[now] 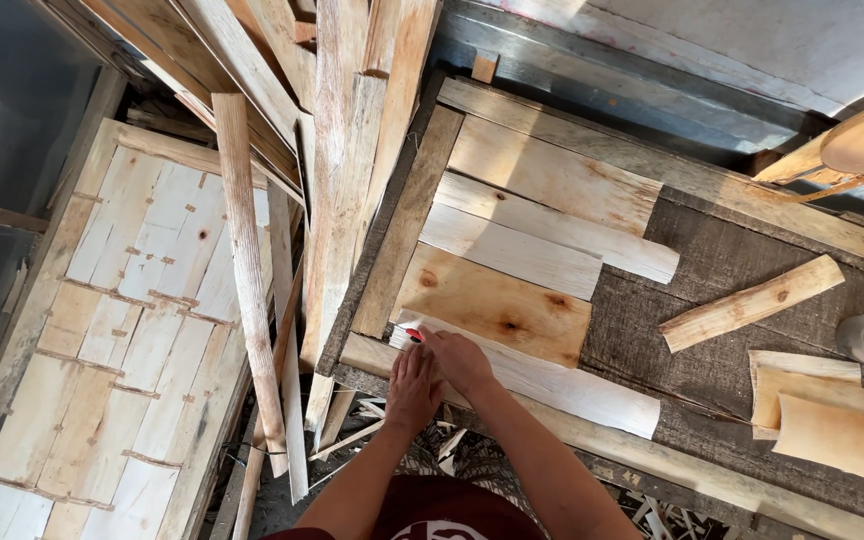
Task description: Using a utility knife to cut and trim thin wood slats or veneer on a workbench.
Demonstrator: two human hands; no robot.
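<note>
Down at the near left corner of the worktop [752, 250], both hands meet over a pale wood slat [552, 385] that lies along the front edge of a frame being filled with boards. Right hand [460, 360] pinches a small red-and-white tool [407, 334], likely a marker or small stapler, too small to tell; its fingers are curled tight around it, tip at the slat's left end. Left hand [413, 388] lies flat just beside, fingers pressed together, bearing down on the frame rail [372, 352].

Slat sits touching the knotty board [497, 305] above it, its left end at the corner where the upright rail [407, 225] meets the front one.

To do this well, I judge: keep the left palm pinning the wood so nothing creeps, check the slat's edge runs snug against its neighbour, and work the tool square to the surface. Loose planks [252, 260] lean close at left; a finished panel [142, 330] lies beyond.
</note>
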